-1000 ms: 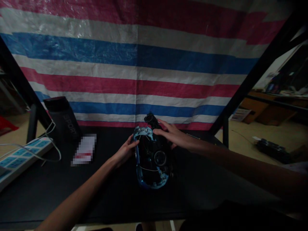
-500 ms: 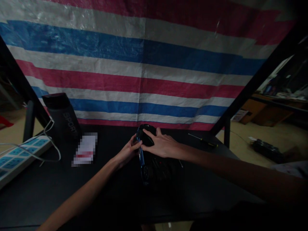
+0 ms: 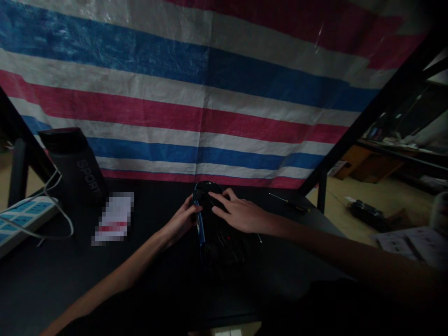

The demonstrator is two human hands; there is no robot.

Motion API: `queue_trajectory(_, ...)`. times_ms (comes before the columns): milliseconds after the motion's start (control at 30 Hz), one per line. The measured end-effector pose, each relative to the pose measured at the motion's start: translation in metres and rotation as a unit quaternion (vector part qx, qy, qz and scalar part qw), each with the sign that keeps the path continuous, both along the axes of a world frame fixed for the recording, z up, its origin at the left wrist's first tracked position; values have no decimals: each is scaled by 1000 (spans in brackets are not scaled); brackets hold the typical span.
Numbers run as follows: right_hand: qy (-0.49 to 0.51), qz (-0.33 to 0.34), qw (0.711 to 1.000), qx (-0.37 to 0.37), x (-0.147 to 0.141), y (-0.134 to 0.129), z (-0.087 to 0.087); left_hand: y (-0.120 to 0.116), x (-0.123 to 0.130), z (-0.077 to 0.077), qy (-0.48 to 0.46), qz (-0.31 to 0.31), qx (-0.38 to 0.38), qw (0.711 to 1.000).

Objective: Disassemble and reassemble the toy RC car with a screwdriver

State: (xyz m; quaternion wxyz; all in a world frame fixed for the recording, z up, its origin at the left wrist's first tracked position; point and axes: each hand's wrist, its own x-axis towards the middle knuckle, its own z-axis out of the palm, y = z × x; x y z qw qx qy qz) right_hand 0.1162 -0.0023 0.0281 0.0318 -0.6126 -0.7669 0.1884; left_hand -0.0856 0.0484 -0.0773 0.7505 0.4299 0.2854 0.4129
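Note:
A dark toy car (image 3: pixel 221 233) with a blue side lies on the black table, its dark underside and wheels facing up. My left hand (image 3: pixel 182 218) grips the blue edge near the car's far end, thumb on top. My right hand (image 3: pixel 241 211) rests over the car's far right part, fingers apart, with the index fingertip touching the dark surface. A thin metal shaft (image 3: pixel 259 238) sticks out just right of the car. A screwdriver (image 3: pixel 297 206) with a black and yellow handle lies farther right.
On the left stand a dark bottle (image 3: pixel 72 163) marked SPORT and a white power strip (image 3: pixel 26 224) with a looped cable. A blurred white paper (image 3: pixel 115 217) lies beside the bottle. Behind the black table (image 3: pixel 147 298) hangs a striped sheet (image 3: pixel 154 112).
The view has shifted slightly, so the table items appear farther left. My right thumb has come off the car's blue edge and moved right, uncovering more of the underside. My left hand keeps its grip.

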Motion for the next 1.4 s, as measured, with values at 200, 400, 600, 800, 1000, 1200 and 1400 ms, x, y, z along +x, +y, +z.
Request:
queue_trajectory(200, 53, -19, 998, -29, 25, 8, -16, -1, 4, 0, 15, 33, -9, 999)
queue_trajectory(400, 113, -16, 993, -36, 43, 23, -34, 0, 5, -3, 18, 27, -6, 999)
queue_trajectory(600, 58, 54, 996, 38, 105, 5, -46, 0, 8, -4, 29, 41, -4, 999)
queue_trajectory(800, 13, 104, 993, 51, 130, -17, -59, 0, 6, -5, 29, 39, -10, 999)
queue_trajectory(1000, 37, 101, 993, 51, 119, -12, -76, 1, 7, -2, 32, 47, -33, 998)
queue_trajectory(1200, 91, 79, 992, 37, 119, -18, -82, -4, 7, 10, 57, 52, -48, 996)
queue_trajectory(1400, 173, 28, 984, 38, 113, -15, -83, -3, 4, 7, 55, 43, -54, 996)
